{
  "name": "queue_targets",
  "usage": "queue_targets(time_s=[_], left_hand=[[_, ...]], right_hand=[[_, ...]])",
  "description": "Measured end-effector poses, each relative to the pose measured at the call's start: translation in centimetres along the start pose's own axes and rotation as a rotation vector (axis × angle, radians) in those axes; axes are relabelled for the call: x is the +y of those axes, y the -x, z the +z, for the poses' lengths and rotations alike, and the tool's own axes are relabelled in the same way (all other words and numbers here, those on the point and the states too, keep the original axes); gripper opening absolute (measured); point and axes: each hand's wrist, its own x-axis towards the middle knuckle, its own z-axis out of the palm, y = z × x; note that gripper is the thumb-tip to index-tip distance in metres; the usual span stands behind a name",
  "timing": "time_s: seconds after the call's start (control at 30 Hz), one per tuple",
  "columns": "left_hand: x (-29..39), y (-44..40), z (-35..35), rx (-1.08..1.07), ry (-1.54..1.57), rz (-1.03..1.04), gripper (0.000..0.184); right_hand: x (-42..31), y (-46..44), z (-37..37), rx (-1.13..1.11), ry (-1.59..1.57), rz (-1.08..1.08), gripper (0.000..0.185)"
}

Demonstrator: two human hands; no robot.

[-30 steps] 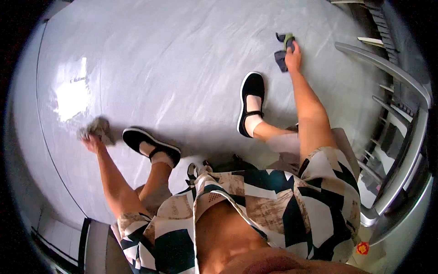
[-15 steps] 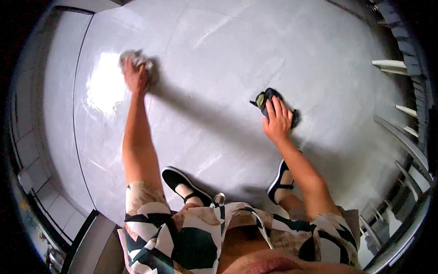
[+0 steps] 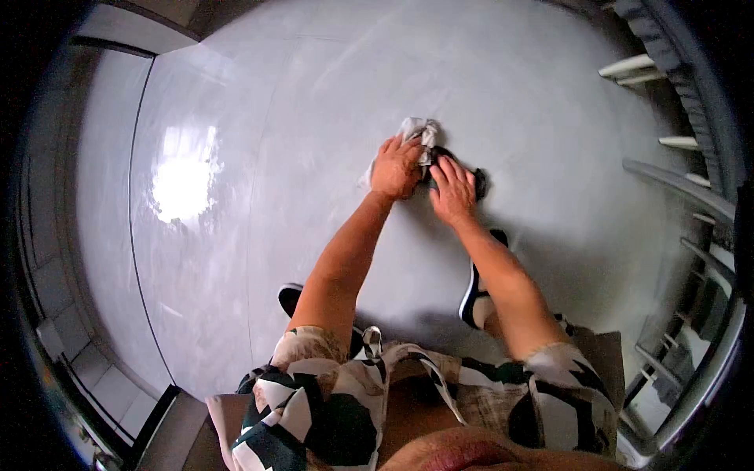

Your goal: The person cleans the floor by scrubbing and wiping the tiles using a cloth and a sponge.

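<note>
On the glossy grey floor [image 3: 330, 102], my left hand [image 3: 396, 169] presses down on a light grey cloth [image 3: 420, 129], which bunches out beyond the fingers. Right beside it, my right hand [image 3: 454, 188] lies over a black cloth [image 3: 481, 182] with its fingers slightly spread; part of this cloth shows at each side of the hand. The two hands and cloths nearly touch. No green part of the dark cloth shows now.
My black shoes [image 3: 290, 297] stand below the hands, partly behind the forearms. Curved metal bars [image 3: 683, 187] and white legs [image 3: 628, 66] line the right side. A dark floor seam [image 3: 132, 196] runs down the left, near white tiles [image 3: 110, 392].
My left hand has swept the light cloth from the far left to the middle, beside the other cloth. My right hand and the dark cloth have shifted slightly left and up.
</note>
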Motion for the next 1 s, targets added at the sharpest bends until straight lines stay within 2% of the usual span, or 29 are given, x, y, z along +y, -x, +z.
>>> queue_targets(time_s=[0.13,0.23,0.37,0.4,0.47,0.6,0.67,0.77,0.8,0.9,1.0], left_hand=[[3.8,7.0,-0.2,-0.108,-0.040,-0.043,0.049],[7.7,12.7,1.3,-0.092,-0.121,-0.133,0.049],[12.7,23.1,2.1,-0.094,-0.164,-0.223,0.049],[14.4,24.9,2.1,-0.164,-0.158,-0.280,0.050],[16.8,28.8,1.3,-0.144,-0.153,-0.288,0.052],[19.8,37.0,5.2,-0.198,-0.203,-0.360,0.052],[23.1,39.0,5.0,-0.243,-0.177,-0.419,0.051],[24.6,42.8,4.5,-0.405,0.010,-0.461,0.050],[24.2,43.9,3.9,-0.294,0.030,-0.403,0.048],[19.8,44.7,0.8,-0.423,0.088,-0.638,0.041],[20.2,42.4,0.1,-0.258,0.174,-0.720,0.035]], right_hand=[[-1.6,7.5,0.1,-0.036,-0.055,-0.031,0.055],[-3.0,13.3,0.1,-0.031,-0.130,-0.055,0.057],[-6.3,23.0,-0.1,-0.173,-0.143,-0.097,0.062],[-6.9,25.1,-0.4,-0.194,-0.140,-0.100,0.062],[-8.7,29.0,-1.2,-0.184,-0.183,-0.130,0.063],[-10.2,36.1,-2.5,-0.265,-0.207,-0.178,0.049],[-10.3,39.0,-3.0,-0.275,-0.174,-0.202,0.042],[-12.6,40.5,-4.7,-0.538,-0.257,-0.013,0.036],[-13.6,40.2,-5.4,-0.535,-0.288,0.023,0.031],[-17.0,37.7,-5.5,-0.533,-0.487,0.179,0.034],[-16.7,35.5,-8.4,-0.440,-0.559,0.280,0.032]])
